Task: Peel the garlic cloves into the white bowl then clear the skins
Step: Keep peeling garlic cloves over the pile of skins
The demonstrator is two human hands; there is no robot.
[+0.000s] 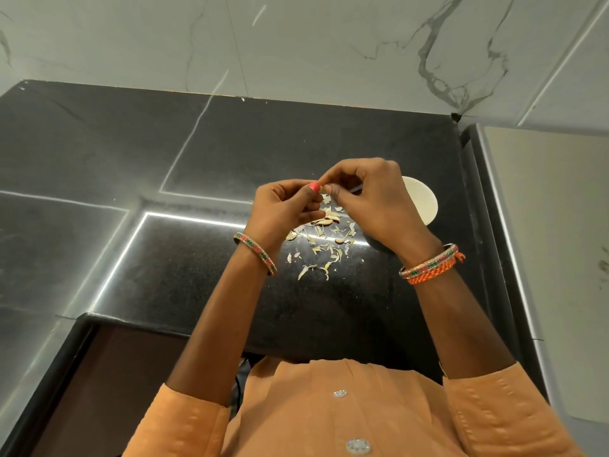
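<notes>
Both hands are raised together above the black counter (184, 278). My left hand (283, 206) and my right hand (372, 199) pinch a small garlic clove (324, 189) between their fingertips; the clove is mostly hidden by the fingers. Under the hands, several pale garlic skins (321, 249) lie scattered on the counter. The white bowl (420, 199) stands just right of the hands, partly covered by my right hand, so its contents are hidden.
A marble-patterned wall (296, 44) rises behind the counter. At the right stands a pale panel (547, 209) with a grey edge. The counter's front edge (131, 321) runs near my body, with a dark recess below it on the left.
</notes>
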